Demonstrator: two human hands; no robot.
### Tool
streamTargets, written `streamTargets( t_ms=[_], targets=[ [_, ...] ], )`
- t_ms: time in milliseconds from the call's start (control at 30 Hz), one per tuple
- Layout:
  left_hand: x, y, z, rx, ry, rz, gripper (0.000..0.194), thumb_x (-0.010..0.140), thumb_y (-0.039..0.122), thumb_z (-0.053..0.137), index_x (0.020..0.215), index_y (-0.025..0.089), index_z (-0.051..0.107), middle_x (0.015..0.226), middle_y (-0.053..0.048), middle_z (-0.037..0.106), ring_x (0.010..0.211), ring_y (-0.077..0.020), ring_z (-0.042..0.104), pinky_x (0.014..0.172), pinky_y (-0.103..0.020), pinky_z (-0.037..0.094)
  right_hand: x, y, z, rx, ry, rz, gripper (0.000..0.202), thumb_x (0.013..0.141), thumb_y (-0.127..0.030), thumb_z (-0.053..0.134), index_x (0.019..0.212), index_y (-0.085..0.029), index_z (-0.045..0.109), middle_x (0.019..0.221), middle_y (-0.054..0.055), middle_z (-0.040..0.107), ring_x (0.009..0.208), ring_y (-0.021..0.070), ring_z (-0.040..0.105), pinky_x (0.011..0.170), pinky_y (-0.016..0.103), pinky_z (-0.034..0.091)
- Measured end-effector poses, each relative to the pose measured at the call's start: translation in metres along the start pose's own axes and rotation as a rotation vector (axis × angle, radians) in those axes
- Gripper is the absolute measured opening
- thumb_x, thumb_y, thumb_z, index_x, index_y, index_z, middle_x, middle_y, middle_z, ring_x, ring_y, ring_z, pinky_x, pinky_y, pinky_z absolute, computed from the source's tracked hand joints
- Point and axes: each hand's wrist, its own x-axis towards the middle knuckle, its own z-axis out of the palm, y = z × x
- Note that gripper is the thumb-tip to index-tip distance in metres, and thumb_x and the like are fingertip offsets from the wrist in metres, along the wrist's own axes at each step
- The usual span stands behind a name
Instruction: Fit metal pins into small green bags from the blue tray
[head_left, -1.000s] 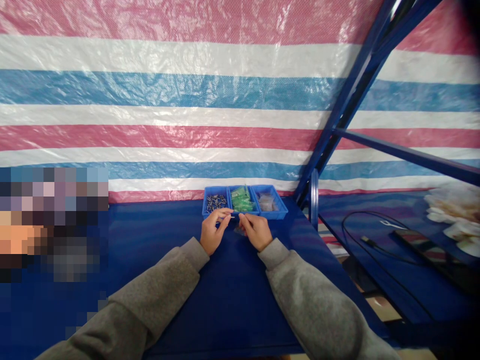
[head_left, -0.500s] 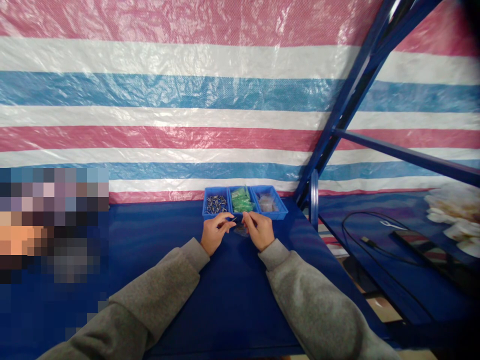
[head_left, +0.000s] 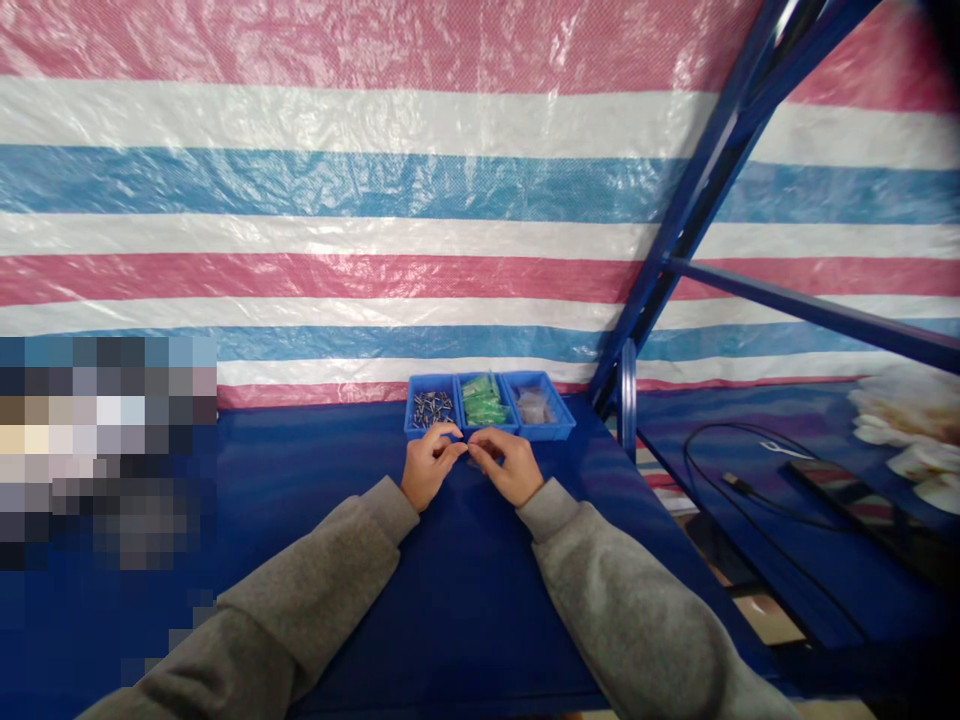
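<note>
Grey sleeves [head_left: 315, 570] come in low over the blue table [head_left: 450, 600], whose near edge shows between them. Just on the near side of the row of blue bins [head_left: 546, 432], the right hand [head_left: 517, 468] has closed the small gap to the left hand [head_left: 424, 470], so the fingertips now almost meet and both work at one spot. The left thumb and forefinger curl into a loose, narrow pinch; the right ones are bent close together. Whether either grips a small piece, I cannot tell. What looks like a bit of clear plastic [head_left: 474, 462] sits beneath the right fingers, on the bins' near side.

The bins' front wall stands just beyond the fingertips, leaving little reach forward at that height; the table surface runs back from it toward the person, giving more room that way. In the row, from the left, lie small metal pieces [head_left: 433, 408], green packets [head_left: 484, 400] and clear packets [head_left: 534, 405]. Right of the bins, a blue post [head_left: 628, 400] bounds sideways movement. A striped sheet [head_left: 375, 180] hangs behind them.
</note>
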Motion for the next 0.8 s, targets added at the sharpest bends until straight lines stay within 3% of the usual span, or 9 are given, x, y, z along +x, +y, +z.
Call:
streamTargets(
  t_ms=[100, 200, 300, 800],
  targets=[
    [0.0009, 0.0015, -0.0002, -0.005, 0.015, 0.005, 0.020, 0.081, 0.033, 0.058, 0.093, 0.017, 0.056, 0.048, 0.008, 0.048, 0.038, -0.0046, 0.042, 0.041, -0.015, 0.036, 0.0009, -0.0008, -0.0010, 0.005, 0.017, 0.014, 0.022, 0.088, -0.035, 0.046, 0.080, -0.019, 0.060, 0.064, 0.001, 0.060, 0.052, 0.0124, 0.055, 0.053, 0.023, 0.045],
    [0.0025, 0.0043, 0.0006, -0.010, 0.072, 0.043, 0.021, 0.079, 0.033, 0.061, 0.090, 0.015, 0.060, 0.065, 0.000, 0.062, 0.049, -0.0078, 0.055, 0.046, -0.018, 0.045, 0.0017, -0.0004, -0.0028, -0.009, 0.085, 0.043, 0.024, 0.089, -0.036, 0.045, 0.079, -0.019, 0.059, 0.063, 0.001, 0.059, 0.051, 0.0123, 0.054, 0.053, 0.023, 0.045],
    [0.0037, 0.0073, 0.0014, -0.014, 0.100, 0.087, 0.019, 0.079, 0.032, 0.061, 0.084, 0.014, 0.064, 0.075, -0.004, 0.066, 0.057, -0.0107, 0.060, 0.052, -0.021, 0.050, 0.0016, 0.0007, -0.0032, -0.025, 0.128, 0.066, 0.023, 0.088, -0.036, 0.045, 0.080, -0.019, 0.058, 0.062, 0.000, 0.058, 0.051, 0.0125, 0.055, 0.053, 0.023, 0.045],
    [0.0053, 0.0024, 0.0002, 0.083, 0.122, 0.009, 0.026, 0.085, 0.035, 0.052, 0.072, 0.015, 0.063, 0.054, 0.002, 0.059, 0.043, -0.0066, 0.053, 0.042, -0.016, 0.042, 0.0001, 0.0032, 0.0024, 0.107, 0.060, 0.047, 0.015, 0.083, -0.032, 0.055, 0.085, -0.019, 0.061, 0.073, 0.002, 0.064, 0.048, 0.0115, 0.057, 0.050, 0.023, 0.048]
  ],
)
